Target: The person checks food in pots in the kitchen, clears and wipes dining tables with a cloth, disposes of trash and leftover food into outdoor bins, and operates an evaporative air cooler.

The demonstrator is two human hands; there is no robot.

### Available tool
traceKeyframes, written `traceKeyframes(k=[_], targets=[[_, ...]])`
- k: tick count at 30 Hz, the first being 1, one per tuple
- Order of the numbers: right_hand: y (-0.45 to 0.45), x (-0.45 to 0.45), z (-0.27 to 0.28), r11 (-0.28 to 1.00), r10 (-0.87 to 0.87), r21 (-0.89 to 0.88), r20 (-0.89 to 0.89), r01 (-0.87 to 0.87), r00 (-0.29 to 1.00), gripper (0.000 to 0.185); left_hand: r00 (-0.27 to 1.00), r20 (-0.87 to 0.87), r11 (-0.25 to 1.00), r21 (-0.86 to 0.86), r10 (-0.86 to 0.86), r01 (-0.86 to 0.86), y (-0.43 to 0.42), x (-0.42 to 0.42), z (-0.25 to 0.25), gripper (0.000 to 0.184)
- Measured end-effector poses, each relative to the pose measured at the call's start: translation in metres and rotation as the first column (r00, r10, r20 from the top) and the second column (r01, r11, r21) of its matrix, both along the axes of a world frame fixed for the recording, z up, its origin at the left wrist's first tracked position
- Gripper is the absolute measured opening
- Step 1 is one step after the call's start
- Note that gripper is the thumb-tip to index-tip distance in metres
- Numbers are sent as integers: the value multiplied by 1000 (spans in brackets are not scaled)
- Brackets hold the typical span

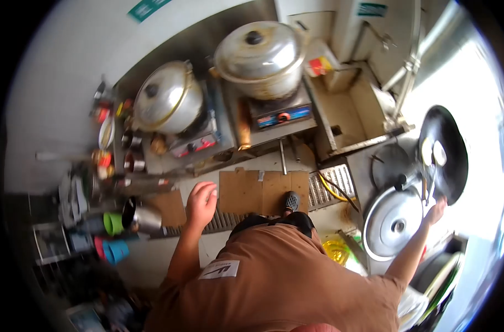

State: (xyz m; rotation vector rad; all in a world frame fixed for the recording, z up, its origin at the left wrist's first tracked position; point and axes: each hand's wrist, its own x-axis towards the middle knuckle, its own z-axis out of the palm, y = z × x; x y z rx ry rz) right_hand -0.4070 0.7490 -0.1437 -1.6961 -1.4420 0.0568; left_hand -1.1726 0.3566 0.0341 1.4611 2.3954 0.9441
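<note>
My left hand (201, 203) hangs in the air in front of my body, above the cardboard on the floor. Its fingers are loosely curled together and nothing shows in them. Off to the right, my right hand (436, 212) is closed at the near edge of a dark wok (456, 157). Two metal ladles (439, 154) lean in that wok, their handles running down close to my fingers. Whether I grip a handle or the wok's rim is hidden. Beside this hand lies a round metal lid (385, 221) with a knob.
Two large lidded pots (260, 52) stand on gas burners ahead. A stone sink (346, 110) with a tap is right of them. Flattened cardboard (243, 191) and a metal drain grate (335, 185) cover the floor. A steel container (147, 214) and coloured cups (115, 252) are at left.
</note>
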Motion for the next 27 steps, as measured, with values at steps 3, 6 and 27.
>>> traceKeyframes(k=[3,6,27], targets=[[-15,-111,132,983,-77,160,-123,96,989,33,996,26,996,1,88,-88,-30,5,-9,16],[-18,-219,221,959,-21,283,-13,24,1000,29,987,66,989,-46,144,-141,-64,13,-20,20],[10,-643,150,215,837,-458,-368,-863,404,39,392,101,146,-985,914,-87,-608,429,-284,22]])
